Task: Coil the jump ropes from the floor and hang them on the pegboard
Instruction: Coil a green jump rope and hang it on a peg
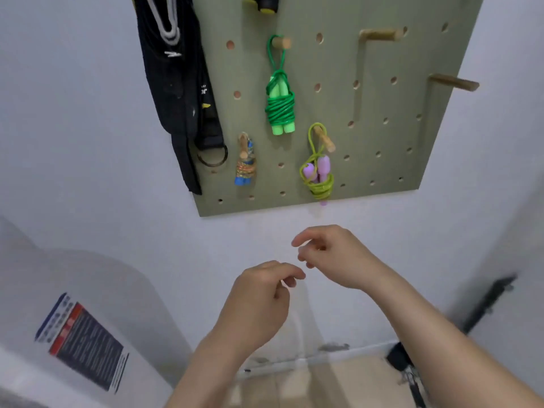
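on the pegboard [335, 69] the top rope [279, 107] hangs centrally; the second rope [245, 167] at its 7 o'clock; the third rope [318, 179] at its 5 o'clock

light: soft, even | focus: slightly blurred | edges: wide-angle bending

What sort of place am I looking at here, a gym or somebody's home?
Probably a small home workout or storage corner: a green pegboard on a white wall, coiled jump ropes hanging from its wooden pegs, and black straps hanging beside them.
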{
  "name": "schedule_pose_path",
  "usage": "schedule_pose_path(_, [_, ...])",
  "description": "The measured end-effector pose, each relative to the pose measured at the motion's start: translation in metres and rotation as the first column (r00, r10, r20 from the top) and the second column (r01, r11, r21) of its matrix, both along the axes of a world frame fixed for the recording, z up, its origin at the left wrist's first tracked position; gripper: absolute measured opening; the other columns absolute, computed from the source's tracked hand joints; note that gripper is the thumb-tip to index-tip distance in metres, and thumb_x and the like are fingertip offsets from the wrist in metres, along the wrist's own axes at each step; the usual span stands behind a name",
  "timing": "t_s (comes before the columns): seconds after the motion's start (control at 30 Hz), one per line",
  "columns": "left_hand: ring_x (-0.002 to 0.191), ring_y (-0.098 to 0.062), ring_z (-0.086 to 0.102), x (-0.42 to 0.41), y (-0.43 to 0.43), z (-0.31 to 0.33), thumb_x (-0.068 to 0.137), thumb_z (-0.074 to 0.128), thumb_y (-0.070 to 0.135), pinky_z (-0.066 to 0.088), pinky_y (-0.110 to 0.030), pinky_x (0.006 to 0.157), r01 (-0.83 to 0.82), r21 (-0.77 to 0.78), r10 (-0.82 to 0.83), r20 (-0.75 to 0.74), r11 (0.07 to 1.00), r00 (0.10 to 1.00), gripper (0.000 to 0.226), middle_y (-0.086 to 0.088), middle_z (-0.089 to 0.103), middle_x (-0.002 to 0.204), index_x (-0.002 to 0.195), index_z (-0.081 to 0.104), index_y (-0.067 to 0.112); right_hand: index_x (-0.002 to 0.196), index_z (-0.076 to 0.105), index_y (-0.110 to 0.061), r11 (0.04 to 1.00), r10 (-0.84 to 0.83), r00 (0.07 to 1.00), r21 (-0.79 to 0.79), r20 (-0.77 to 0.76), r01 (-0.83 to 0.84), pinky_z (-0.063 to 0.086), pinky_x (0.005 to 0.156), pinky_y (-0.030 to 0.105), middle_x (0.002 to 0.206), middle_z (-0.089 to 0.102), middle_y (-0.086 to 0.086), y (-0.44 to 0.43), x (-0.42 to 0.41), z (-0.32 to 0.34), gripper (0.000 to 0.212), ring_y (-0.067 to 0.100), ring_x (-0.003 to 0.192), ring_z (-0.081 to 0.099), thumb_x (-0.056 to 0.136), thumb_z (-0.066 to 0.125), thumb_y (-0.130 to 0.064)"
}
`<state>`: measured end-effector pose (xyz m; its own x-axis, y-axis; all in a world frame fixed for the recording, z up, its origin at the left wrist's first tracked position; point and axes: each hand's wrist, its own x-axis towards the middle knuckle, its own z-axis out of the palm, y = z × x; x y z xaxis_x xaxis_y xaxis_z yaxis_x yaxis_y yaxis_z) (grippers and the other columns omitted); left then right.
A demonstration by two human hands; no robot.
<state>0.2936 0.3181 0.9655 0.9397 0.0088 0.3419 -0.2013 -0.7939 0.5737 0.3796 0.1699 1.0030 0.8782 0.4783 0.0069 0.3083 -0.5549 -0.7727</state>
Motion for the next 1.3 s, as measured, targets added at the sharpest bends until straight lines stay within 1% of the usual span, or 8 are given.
schedule_pose_path(0.2, [0.08, -0.001, 0.056, -0.1, 0.02, -0.074, 0.092, 0.044, 0.013, 0.045, -0.022, 0.078, 0.083, -0.015, -0.085, -0.243, 0.996, 0.966, 0.033, 0.014, 0.067, 0.095, 0.102, 0.07, 0.031, 0.104, 0.068, -0.024, 0.949, 0.017, 1.0, -0.314, -0.005, -0.017, 0.051, 0.08, 0.031, 0.09, 0.071, -0.007, 0.024, -0.118, -0.09, 0.026, 0.012, 0.081, 0.06, 0.09, 0.048, -0.018])
schedule_pose_path(0.33, [0.075, -0.016, 0.06, -0.16, 0.03, -0.138, 0.091, 0.044, 0.021, 0.049, -0.029, 0.074, 0.02, -0.088, -0.054, -0.404, 0.996, 0.913, 0.03, 0.007, 0.066, 0.075, 0.104, 0.069, 0.03, 0.111, 0.068, -0.023, 0.883, 0.043, 0.993, -0.461, -0.107, -0.088, 0.049, 0.086, 0.03, 0.094, 0.069, -0.005, 0.015, -0.185, -0.163, 0.027, 0.017, 0.09, 0.061, 0.09, 0.051, -0.02])
schedule_pose_path(0.67, [0.102, -0.015, 0.06, -0.233, 0.012, -0.272, 0.089, 0.044, 0.008, 0.045, -0.024, 0.085, 0.134, 0.055, -0.066, -0.654, 0.989, 0.754, 0.036, 0.004, 0.067, 0.11, 0.11, 0.068, 0.024, 0.118, 0.065, -0.022, 0.856, -0.28, 0.862, -0.517, -0.422, 0.024, 0.04, 0.076, 0.021, 0.106, 0.07, 0.005, -0.075, -0.283, -0.288, 0.034, 0.023, 0.103, 0.063, 0.089, 0.049, -0.011])
schedule_pose_path(0.77, [0.097, -0.015, 0.061, -0.241, -0.01, -0.31, 0.087, 0.046, 0.011, 0.039, -0.02, 0.074, 0.178, 0.0, -0.125, -0.712, 0.984, 0.691, 0.033, 0.007, 0.068, 0.106, 0.104, 0.071, 0.024, 0.122, 0.059, -0.021, 0.877, -0.431, 0.717, -0.441, -0.548, 0.19, 0.041, 0.06, 0.018, 0.095, 0.07, 0.008, -0.107, -0.302, -0.33, 0.038, 0.025, 0.081, 0.066, 0.09, 0.048, -0.005])
schedule_pose_path(0.87, [0.099, -0.014, 0.062, -0.246, -0.035, -0.364, 0.089, 0.046, 0.017, 0.042, -0.022, 0.078, 0.182, -0.07, -0.169, -0.767, 0.981, 0.619, 0.029, 0.01, 0.068, 0.106, 0.103, 0.07, 0.024, 0.121, 0.055, -0.013, 0.816, -0.545, 0.439, -0.332, -0.714, 0.472, 0.037, 0.045, 0.019, 0.074, 0.068, 0.013, -0.136, -0.316, -0.383, 0.038, 0.025, 0.054, 0.059, 0.09, 0.043, 0.004])
schedule_pose_path(1.07, [0.066, -0.006, 0.049, -0.256, -0.092, -0.52, 0.096, 0.041, 0.019, 0.036, -0.017, 0.063, 0.259, -0.077, -0.2, -0.849, 0.963, 0.49, 0.026, 0.011, 0.055, 0.069, 0.11, 0.062, 0.027, 0.11, 0.059, -0.019, 0.597, -0.573, 0.114, -0.317, -0.812, 0.737, 0.043, 0.058, 0.028, 0.087, 0.068, 0.012, -0.187, -0.334, -0.539, 0.03, 0.022, 0.07, 0.06, 0.09, 0.05, 0.002])
schedule_pose_path(1.17, [0.081, -0.004, 0.053, -0.256, -0.123, -0.619, 0.097, 0.042, 0.02, 0.037, -0.015, 0.071, 0.256, -0.105, -0.209, -0.882, 0.961, 0.423, 0.024, 0.012, 0.061, 0.09, 0.108, 0.062, 0.026, 0.112, 0.06, -0.023, 0.622, -0.567, 0.136, -0.314, -0.812, 0.717, 0.046, 0.062, 0.03, 0.099, 0.067, 0.009, -0.209, -0.348, -0.643, 0.033, 0.021, 0.079, 0.059, 0.09, 0.053, 0.001])
schedule_pose_path(1.3, [0.107, -0.011, 0.056, -0.246, -0.163, -0.754, 0.096, 0.044, 0.019, 0.039, -0.019, 0.089, 0.304, -0.095, -0.222, -0.881, 0.948, 0.418, 0.027, 0.006, 0.063, 0.117, 0.116, 0.063, 0.022, 0.117, 0.053, -0.035, 0.807, -0.526, 0.338, -0.332, -0.781, 0.488, 0.046, 0.068, 0.028, 0.116, 0.057, 0.003, -0.225, -0.371, -0.79, 0.047, 0.016, 0.085, 0.053, 0.087, 0.053, 0.0])
